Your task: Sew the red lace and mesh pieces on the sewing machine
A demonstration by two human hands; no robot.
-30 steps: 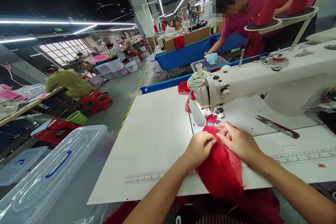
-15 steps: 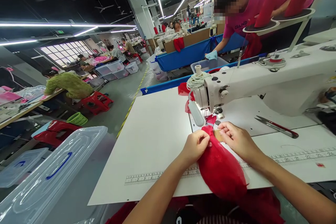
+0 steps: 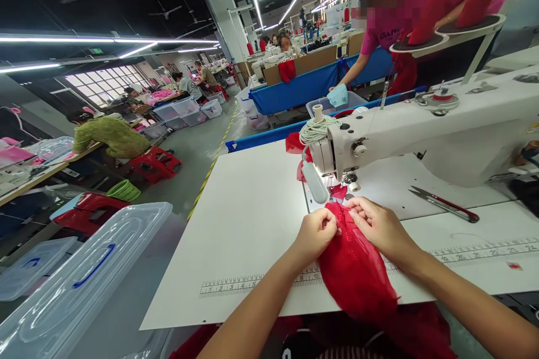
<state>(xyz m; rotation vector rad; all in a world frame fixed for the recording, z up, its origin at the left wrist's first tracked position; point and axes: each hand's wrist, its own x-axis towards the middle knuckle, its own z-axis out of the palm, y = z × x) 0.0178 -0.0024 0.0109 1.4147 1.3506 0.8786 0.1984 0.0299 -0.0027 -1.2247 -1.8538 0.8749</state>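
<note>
A piece of sheer red fabric (image 3: 356,275) lies on the white sewing table (image 3: 252,224) and hangs over its near edge. My left hand (image 3: 315,233) pinches the fabric's top left edge. My right hand (image 3: 379,227) pinches the top edge just to the right. Both hands sit directly in front of the needle area of the white sewing machine (image 3: 421,123). More red fabric (image 3: 337,190) lies under the presser foot.
Red-handled scissors (image 3: 444,205) lie on the table to the right. A cone of white cord (image 3: 318,126) tops the machine head. Clear plastic bins with lids (image 3: 80,280) stand at the left. A person in a pink shirt (image 3: 387,28) leans over the blue table behind.
The small tan piece visible between my fingers half a second ago is now covered by red fabric. Both hands have closed together slightly on the fabric's top edge.
</note>
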